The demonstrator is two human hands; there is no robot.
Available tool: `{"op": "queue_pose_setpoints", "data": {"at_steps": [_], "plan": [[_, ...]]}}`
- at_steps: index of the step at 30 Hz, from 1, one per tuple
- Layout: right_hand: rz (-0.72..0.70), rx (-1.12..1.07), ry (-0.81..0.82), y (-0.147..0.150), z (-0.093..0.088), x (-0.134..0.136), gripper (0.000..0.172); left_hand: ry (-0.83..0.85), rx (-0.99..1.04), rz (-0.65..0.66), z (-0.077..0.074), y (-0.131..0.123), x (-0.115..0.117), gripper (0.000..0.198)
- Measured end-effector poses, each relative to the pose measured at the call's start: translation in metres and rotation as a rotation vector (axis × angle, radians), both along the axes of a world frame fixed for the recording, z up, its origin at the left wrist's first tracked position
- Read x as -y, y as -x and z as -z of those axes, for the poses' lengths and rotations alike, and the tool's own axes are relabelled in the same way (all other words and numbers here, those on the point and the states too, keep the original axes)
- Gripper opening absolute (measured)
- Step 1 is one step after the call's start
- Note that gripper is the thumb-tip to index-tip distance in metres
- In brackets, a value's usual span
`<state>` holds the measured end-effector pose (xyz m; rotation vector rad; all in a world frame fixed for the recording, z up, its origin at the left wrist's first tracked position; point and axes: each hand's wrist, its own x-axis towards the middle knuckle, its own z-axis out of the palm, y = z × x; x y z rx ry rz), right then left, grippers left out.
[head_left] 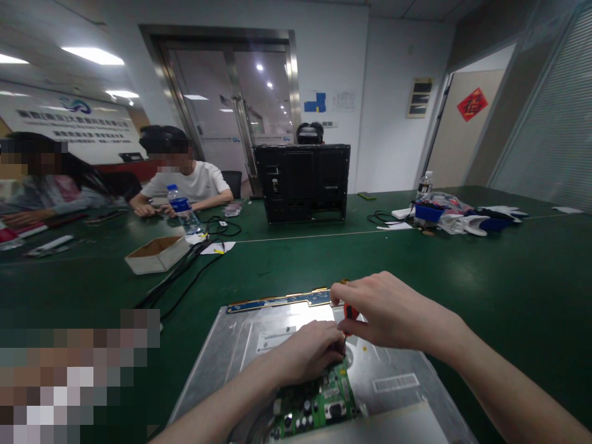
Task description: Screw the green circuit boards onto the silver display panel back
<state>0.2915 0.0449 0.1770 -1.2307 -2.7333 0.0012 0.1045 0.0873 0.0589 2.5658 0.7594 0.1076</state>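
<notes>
My right hand [379, 308] grips a screwdriver [351, 311] with a red and black handle, pointing down at the upper edge of a green circuit board [319, 401]. Beside the screwdriver's lower end, my left hand [314, 348] rests over the board's top edge with its fingers curled together. What those fingers hold, if anything, is hidden. The board sits on the silver metal back of a flat panel [393, 361] lying on the table. Along the panel's far edge runs a narrow blue circuit strip [272, 302], partly behind my right fingers.
On the green table [287, 259] stand an open cardboard box [157, 256], a water bottle [182, 209] and black cables [185, 262]. A black monitor casing [303, 185] stands upright opposite. Bagged items and gloves [462, 216] lie at right. Other people [185, 179] sit across the table.
</notes>
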Motion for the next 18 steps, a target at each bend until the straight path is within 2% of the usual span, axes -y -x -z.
{"op": "queue_pose_setpoints", "data": {"at_steps": [18], "plan": [[0.015, -0.015, 0.004, -0.003, -0.0067, 0.0027, 0.017, 0.025, 0.012, -0.021, -0.0017, 0.0027, 0.0011, 0.008]]}}
